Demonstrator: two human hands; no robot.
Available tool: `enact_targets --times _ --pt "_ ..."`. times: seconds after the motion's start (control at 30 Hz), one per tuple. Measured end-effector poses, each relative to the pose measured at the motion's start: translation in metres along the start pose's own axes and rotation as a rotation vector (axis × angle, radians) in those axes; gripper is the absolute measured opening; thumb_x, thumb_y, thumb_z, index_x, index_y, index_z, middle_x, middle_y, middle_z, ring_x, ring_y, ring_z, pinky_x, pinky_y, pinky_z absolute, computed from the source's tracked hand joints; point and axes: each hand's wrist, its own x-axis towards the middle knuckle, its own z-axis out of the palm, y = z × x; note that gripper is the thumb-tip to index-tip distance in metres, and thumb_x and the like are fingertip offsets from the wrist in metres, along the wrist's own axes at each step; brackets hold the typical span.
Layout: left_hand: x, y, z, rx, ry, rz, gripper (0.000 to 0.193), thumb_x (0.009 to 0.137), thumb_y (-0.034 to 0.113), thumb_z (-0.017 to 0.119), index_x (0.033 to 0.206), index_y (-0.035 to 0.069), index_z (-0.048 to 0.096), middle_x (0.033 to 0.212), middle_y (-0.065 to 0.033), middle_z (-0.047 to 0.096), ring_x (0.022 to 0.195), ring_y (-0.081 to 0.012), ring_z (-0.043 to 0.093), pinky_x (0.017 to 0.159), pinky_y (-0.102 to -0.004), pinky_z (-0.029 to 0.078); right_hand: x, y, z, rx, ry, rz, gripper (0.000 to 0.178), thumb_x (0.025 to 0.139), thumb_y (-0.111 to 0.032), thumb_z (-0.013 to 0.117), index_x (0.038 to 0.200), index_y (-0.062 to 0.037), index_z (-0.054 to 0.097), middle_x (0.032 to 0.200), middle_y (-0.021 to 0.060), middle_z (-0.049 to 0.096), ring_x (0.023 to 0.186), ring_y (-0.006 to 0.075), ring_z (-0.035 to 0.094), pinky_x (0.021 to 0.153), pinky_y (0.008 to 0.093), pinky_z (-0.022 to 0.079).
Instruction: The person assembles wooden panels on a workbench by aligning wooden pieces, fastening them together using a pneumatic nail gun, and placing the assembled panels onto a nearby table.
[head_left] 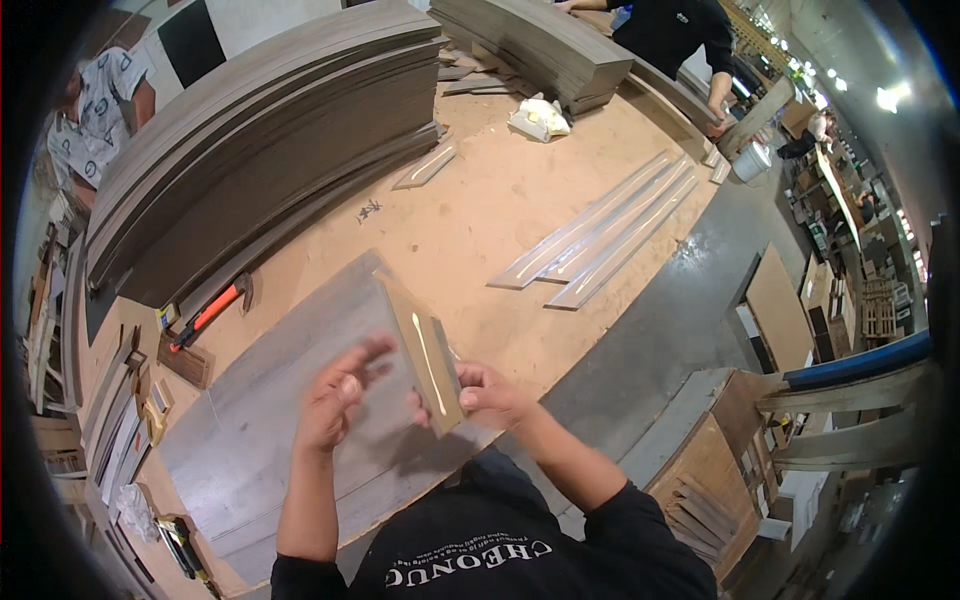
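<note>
My right hand (488, 396) grips a short wooden strip (405, 325) near its lower end, thumb on the edge, fingers behind. A pale line of what looks like glue runs along the strip's upper face, and a greyish edge shows behind it. Left of the strip, my left hand (335, 400) is raised with its fingers apart, somewhat blurred, and holds nothing. Both hands are above a large grey board (250, 420) lying on the worktable. Several long strips (610, 225) with similar pale lines lie to the right on the tabletop.
Tall stacks of grey boards (270, 170) stand along the far side. A hammer (212, 312) with an orange handle lies at left. Near a small heap of nails (370, 211) is a short glued strip (425, 167). A co-worker (675, 40) stands at the far right.
</note>
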Motion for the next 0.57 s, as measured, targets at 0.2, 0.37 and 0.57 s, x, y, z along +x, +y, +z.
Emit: enact_targets --times 0.2,0.37,0.57 --pt "-0.012 -0.001 0.002 -0.302 -0.479 -0.232 0.067 0.075 0.028 0.072 0.128 -0.006 0.049 0.121 -0.0221 0.057 0.107 -0.034 0.06 0.084 -0.0403 0.052 0.007 0.061 0.051 0.57 -0.308 -0.071 0.075 0.078 -0.027 0.072 0.136 0.0035 0.035 0.119 0.0209 0.057 0.102 0.0319 0.062 0.089 0.0413 0.05" --pt "-0.025 0.01 0.001 0.468 0.259 0.146 0.063 0.073 0.026 0.073 0.126 -0.001 0.052 0.125 -0.019 0.054 0.114 -0.0273 0.052 0.098 -0.0427 0.041 -0.001 0.056 0.041 0.539 -0.247 -0.117 0.068 0.081 -0.024 0.07 0.137 -0.0023 0.038 0.118 0.0187 0.058 0.099 0.0288 0.063 0.087 0.0391 0.05" --pt "-0.024 0.06 0.023 1.767 -0.462 0.337 0.065 0.08 0.033 0.069 0.136 0.011 0.045 0.137 -0.0136 0.044 0.129 -0.0349 0.036 0.11 -0.0529 0.021 -0.015 -0.012 0.055 -1.612 0.34 0.16 0.06 0.082 -0.033 0.07 0.133 -0.0108 0.048 0.129 0.0127 0.055 0.109 0.0302 0.059 0.093 0.0406 0.046"
